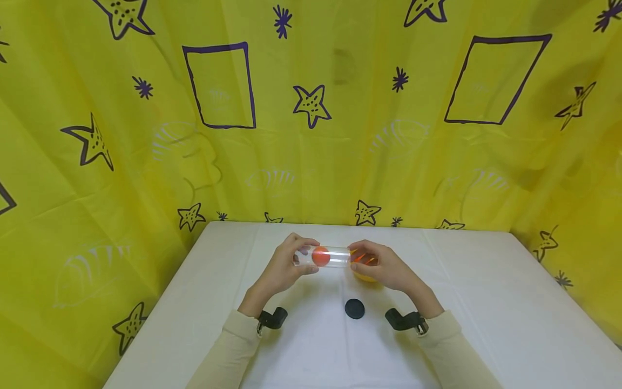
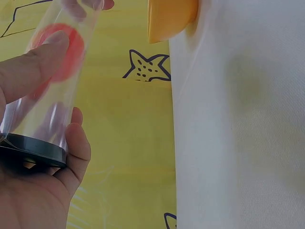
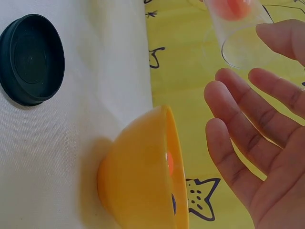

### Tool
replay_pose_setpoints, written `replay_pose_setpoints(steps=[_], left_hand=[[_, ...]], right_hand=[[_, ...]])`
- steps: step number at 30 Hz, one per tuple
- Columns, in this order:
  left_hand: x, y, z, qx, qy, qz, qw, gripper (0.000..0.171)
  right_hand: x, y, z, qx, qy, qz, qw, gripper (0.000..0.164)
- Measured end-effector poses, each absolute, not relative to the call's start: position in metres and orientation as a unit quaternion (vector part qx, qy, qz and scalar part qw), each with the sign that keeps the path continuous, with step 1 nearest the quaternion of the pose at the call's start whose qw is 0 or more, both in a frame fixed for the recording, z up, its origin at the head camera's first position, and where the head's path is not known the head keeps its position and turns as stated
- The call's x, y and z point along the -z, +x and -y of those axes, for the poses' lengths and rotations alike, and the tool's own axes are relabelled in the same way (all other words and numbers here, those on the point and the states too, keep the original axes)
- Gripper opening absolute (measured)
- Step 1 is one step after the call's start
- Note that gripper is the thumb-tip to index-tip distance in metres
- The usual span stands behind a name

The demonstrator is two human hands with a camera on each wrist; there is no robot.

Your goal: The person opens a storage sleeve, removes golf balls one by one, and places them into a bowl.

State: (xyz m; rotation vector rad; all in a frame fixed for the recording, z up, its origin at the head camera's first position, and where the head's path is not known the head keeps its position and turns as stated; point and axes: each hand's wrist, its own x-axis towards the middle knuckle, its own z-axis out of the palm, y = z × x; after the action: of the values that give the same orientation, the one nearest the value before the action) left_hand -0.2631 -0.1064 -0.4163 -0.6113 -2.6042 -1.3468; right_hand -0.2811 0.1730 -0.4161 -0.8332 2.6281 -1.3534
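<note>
My left hand [image 1: 283, 266] grips a clear plastic tube [image 1: 340, 257] that lies sideways above the table. An orange-red ball [image 1: 320, 256] sits inside it, around the middle. In the left wrist view a black cap [image 2: 37, 150] closes the tube's end by the palm, and the thumb lies along the wall over the ball. The right hand [image 1: 386, 266] is at the tube's uncapped end, fingers extended and thumb at the rim in the right wrist view. Below it stands a yellow-orange bowl [image 3: 138, 176], with bits of something orange and something blue showing at its mouth.
A round black lid [image 1: 355, 309] lies on the white table [image 1: 301, 346], between the forearms and nearer me than the bowl. Behind the table's far edge hangs a yellow curtain [image 1: 311, 156] with stars and frames drawn on it. Both wrists carry black camera mounts.
</note>
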Motion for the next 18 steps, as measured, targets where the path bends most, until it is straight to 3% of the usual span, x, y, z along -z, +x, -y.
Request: replay_pose_setpoints(steps=[7, 18], left_hand=[[0.4181, -0.265, 0.1071, 0.441, -0.203, 0.87, 0.085, 0.049], [0.4185, -0.2649, 0.1079, 0.447, -0.211, 0.864, 0.093, 0.048]], right_hand=[[0.4162, -0.2811, -0.1731, 0.442, -0.274, -0.854, 0.029, 0.033], [0.417, -0.2819, -0.1758, 0.44, -0.261, -0.858, 0.042, 0.039]])
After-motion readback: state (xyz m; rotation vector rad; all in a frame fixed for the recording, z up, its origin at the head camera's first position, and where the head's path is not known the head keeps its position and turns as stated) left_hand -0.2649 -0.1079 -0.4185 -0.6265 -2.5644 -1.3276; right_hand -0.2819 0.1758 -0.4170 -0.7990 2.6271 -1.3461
